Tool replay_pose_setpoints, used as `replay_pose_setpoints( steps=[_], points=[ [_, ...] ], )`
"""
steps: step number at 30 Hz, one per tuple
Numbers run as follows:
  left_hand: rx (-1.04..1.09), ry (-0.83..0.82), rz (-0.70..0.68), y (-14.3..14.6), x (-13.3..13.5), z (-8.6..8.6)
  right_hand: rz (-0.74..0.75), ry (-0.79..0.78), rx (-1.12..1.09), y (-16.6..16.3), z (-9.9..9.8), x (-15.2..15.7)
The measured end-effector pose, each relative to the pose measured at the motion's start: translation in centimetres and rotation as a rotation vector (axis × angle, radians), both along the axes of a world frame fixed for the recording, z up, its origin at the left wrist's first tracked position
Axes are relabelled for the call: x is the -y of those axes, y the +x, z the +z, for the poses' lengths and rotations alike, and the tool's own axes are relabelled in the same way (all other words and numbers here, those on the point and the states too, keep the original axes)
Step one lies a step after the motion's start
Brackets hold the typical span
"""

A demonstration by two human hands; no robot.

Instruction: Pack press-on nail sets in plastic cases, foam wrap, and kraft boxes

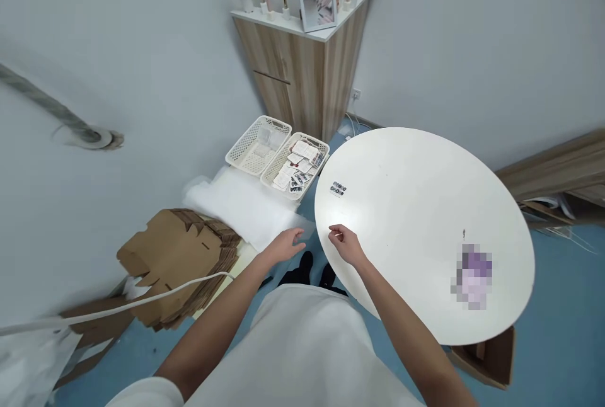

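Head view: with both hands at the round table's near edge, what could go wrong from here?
The left hand and right hand meet at the rim of the round table; anything thin between them could drop to the floor. The small card lies near that rim, on the side of the basket; a sweeping arm might knock it off.

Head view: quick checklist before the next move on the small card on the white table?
1. The small card lies flat on the white round table, apart from both hands: ok.
2. Table surface between the right hand and the card is bare: ok.
3. The right hand is empty: cannot tell; its fingertips are pinched together at the table edge.
4. The left hand is empty: cannot tell; something clear may lie at its fingertips.
5. The basket of packets stands upright beside the table: ok.
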State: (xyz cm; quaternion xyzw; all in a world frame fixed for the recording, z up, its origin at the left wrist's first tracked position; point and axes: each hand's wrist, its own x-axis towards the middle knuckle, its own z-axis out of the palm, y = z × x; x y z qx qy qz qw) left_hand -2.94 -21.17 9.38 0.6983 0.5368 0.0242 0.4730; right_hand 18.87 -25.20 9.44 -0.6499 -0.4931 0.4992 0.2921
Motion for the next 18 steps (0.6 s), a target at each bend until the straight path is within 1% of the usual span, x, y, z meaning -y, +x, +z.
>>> replay_pose_setpoints(
  steps=[2,4,6,8,12,15,18],
  points=[
    [-0.055,-0.072,-0.013,-1.3,-0.6,0.6,0.104,-0.014,0.024,-0.8,0.1,-1.8],
    [-0.089,-0.112,0.002,-2.5,-1.6,1.3,0.214,-0.001,0.050,-1.8,0.5,-3.6],
    [-0.069,-0.101,0.061,-3.8,-3.2,2.0,0.309,0.041,0.074,-2.9,1.0,-5.7],
    [0.000,-0.039,0.176,-5.0,-5.3,2.3,0.367,0.089,0.096,-4.2,1.6,-8.0],
    [0.182,0.099,0.448,-7.0,-10.8,2.6,0.394,0.136,0.154,-6.9,2.5,-13.6],
    [0.326,0.072,0.638,-7.9,-15.6,2.3,0.426,0.183,0.244,-9.1,2.6,-18.7],
    [0.453,0.014,0.787,-8.6,-20.7,1.2,0.435,0.274,0.378,-11.1,2.0,-24.2]
  ],
)
